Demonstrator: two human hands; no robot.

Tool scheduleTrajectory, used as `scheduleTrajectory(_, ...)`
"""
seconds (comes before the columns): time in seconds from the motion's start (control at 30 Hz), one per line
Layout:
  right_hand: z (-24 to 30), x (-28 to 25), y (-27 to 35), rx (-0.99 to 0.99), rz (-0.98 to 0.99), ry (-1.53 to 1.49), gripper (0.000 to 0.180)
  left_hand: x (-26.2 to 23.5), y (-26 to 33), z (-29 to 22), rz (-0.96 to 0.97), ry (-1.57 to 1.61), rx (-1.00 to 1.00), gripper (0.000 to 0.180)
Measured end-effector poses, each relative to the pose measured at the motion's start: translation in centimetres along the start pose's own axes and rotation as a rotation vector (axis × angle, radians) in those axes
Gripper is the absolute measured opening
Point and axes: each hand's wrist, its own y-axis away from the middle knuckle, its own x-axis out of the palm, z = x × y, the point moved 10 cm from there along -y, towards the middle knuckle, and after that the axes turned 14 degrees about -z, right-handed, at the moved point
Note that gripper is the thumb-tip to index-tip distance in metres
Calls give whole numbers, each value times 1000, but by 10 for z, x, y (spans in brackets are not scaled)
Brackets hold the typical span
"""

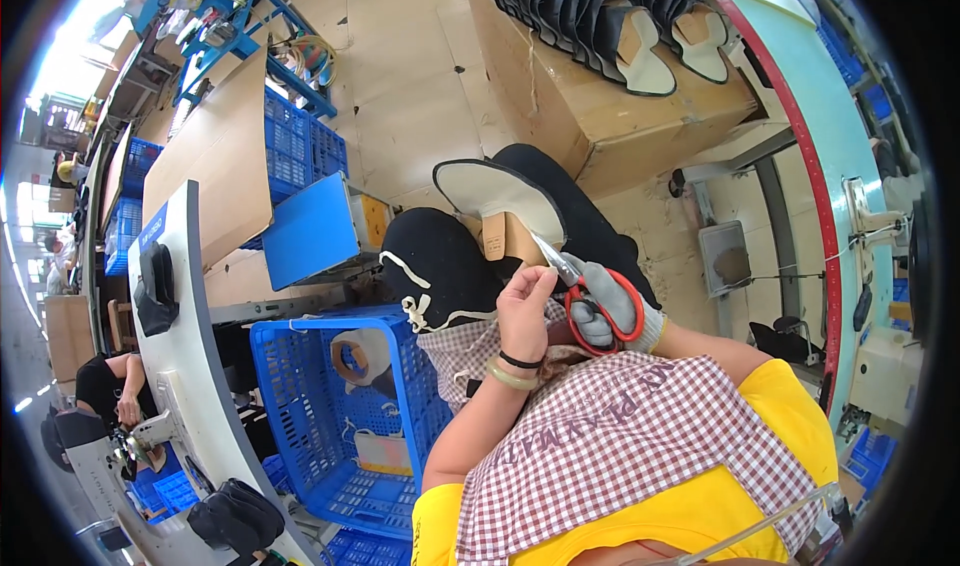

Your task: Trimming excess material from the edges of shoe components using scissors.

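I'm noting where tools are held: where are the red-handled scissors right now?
In the head view, the red-handled scissors are just right of centre, in the grey-gloved right hand, beside the bare left hand.

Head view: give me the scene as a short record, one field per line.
left hand: bare, fingertips together beside the scissors; anything pinched is too small to tell
right hand: in a grey glove, gripping the scissors by their red handles
on lap: white-lined piece with black edge
left side: blue crate beside the person
ahead right: cardboard box bearing rows of black pieces
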Motion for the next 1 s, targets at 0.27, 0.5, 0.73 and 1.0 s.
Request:
scheduleTrajectory(0.27,1,-11,-18,-56,-70,-41,54,-12,6,9,74,-245,66,6)
scheduleTrajectory(0.5,14,-12,-6,-83,-18,169,55,-24,13,9,195,-433,158,7)
scheduleTrajectory(0.73,11,-19,2,-104,-36,318,61,-38,32,0,253,-635,272,11)
scheduleTrajectory(1.0,16,-21,2,-31,35,418,60,-44,52,-18,247,-757,352,8)
